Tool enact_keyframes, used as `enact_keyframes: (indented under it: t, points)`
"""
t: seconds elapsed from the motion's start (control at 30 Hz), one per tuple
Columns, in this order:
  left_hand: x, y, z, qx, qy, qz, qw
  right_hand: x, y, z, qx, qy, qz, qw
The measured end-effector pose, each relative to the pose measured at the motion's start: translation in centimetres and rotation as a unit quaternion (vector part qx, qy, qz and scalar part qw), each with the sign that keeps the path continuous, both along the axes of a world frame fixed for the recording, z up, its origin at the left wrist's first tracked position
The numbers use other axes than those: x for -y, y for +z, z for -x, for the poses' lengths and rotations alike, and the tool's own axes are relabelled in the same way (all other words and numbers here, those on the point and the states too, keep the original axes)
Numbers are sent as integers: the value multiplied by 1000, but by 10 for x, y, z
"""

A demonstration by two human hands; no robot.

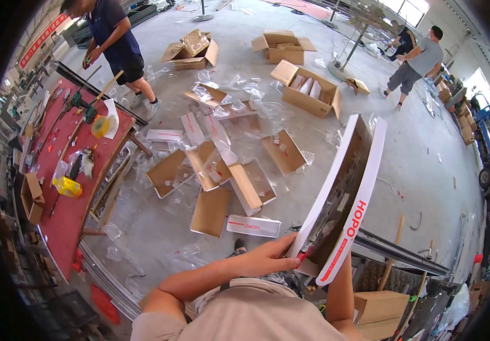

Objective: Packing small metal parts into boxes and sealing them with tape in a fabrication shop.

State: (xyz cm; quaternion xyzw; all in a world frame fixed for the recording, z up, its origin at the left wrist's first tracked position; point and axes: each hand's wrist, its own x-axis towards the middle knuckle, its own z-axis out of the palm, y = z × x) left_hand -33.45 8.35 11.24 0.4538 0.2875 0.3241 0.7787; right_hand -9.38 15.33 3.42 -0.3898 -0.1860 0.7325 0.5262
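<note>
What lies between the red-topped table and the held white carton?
In the head view, open cardboard boxes and clear plastic film lie on the floor between table and carton.

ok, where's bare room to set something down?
Mostly bare: floor between the long white box and the grey-shirted person; red table's near end, below the yellow container. Crowded: left floor, with opened cartons and plastic wrap.

The long box (365, 190) looks like smooth white card with a faint sheen outside and matt brown inside. The open carton (307, 104) is plain matt cardboard. Crumpled wrap (256, 90) is clear, glossy plastic. The floor (415, 165) looks like smooth concrete, the red worktop (66, 219) flat and dull, the beige shirt (262, 312) matt cloth.
</note>
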Motion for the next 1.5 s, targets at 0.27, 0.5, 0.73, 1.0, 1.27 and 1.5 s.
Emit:
enact_keyframes:
  t: [0.27,0.5,0.73,1.0,1.27,1.5]
  points:
    - [-62,0,32,-62,188,29,980,-118,-22,55,-10,23,42,999]
    - [-161,16,25,-334,174,-273,885,-214,-27,56,-91,93,-15,991]
    - [-249,-4,2,-501,169,-379,759,-307,-11,32,-62,104,6,993]
    - [-339,-7,11,-445,174,-419,772,-370,-16,31,-68,11,1,998]
    - [-404,-8,34,-195,264,-327,886,-412,24,71,-61,-43,-33,997]
    - [-427,16,71,-216,221,-386,869,-428,39,105,-117,-51,-27,991]
